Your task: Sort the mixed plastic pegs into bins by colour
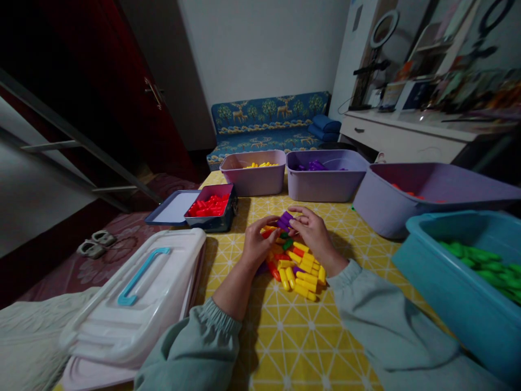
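Note:
Purple plastic pieces [285, 219] are held between my two hands, just above a mixed pile. My left hand [259, 240] is closed on their left side, thumb and fingers curled in. From the right, my right hand [312, 231] pinches them with thumb and fingertips. Below lies the pile of small finger-shaped plastic pieces, mostly yellow pieces [306, 279], with some red pieces [273, 269] and a few green pieces [287, 244]. Part of the pile is hidden behind my left hand and wrist.
Beyond the pile stand a pink bin [254, 182] with yellow pieces and a lilac bin [321, 187] with purple ones. At right are another lilac bin [378, 209] and a teal bin [456, 277] with green pieces. Left: an open tin [215, 222] of red pieces, white lids [163, 271].

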Demonstrator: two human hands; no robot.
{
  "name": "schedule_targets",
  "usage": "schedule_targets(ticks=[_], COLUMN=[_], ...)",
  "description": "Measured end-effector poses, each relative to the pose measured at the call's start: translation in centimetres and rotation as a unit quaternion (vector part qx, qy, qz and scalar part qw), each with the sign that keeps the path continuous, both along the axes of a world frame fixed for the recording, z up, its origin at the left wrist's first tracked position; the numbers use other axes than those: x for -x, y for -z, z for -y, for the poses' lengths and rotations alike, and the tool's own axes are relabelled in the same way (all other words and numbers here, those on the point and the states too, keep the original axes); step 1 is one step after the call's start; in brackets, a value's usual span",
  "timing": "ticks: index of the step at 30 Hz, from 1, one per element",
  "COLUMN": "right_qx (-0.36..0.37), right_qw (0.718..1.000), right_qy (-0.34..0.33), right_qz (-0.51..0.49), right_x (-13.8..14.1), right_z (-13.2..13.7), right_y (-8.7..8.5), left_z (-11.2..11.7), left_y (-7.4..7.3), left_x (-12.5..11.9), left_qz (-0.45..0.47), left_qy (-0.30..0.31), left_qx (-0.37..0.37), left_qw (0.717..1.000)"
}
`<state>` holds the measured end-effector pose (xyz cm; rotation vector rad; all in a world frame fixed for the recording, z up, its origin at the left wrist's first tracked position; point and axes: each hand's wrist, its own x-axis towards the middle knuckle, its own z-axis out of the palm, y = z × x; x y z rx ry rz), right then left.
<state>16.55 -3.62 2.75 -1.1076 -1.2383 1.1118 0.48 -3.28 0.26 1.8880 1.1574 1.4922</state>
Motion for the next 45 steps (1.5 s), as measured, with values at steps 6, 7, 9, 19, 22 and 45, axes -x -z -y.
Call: schedule_targets(ticks=[6,7,9,19,22,45], right_qx=[-0.015,-0.015,-0.017,-0.017,-0.056,0.004], right_qw=[1.000,1.000,1.000,0.977,0.956,0.901], right_qy=[-0.001,0.000,0.002,0.111,0.167,-0.228], right_qz=[0.026,0.019,-0.003,-0.180,-0.236,0.370], right_x=[-0.6,-0.6,-0.8,-3.6,-4.8,-4.6], right_z=[-0.4,-0.5,-0.5,-3.4,-6.3,1.6], right_y=[0.2,0.2,0.1,-6.7,-8.2,-5.2], left_z=[-0.3,-0.3,-0.2,0.3,0.3,0.2], left_y=[0.5,0.5,0.2,-0.4,-0.4,-0.2], left_x=[0.0,0.0,-0.1,-0.2,-0.1,0.1], left_qz=[-0.006,-0.006,-0.008,-0.002,-0.005,-0.041], left_qy=[0.002,0.000,-0.010,-0.021,-0.022,-0.038], left_qx=[-0.002,0.001,0.007,0.058,0.060,0.064], left_qw=[1.000,1.000,1.000,0.998,0.998,0.996])
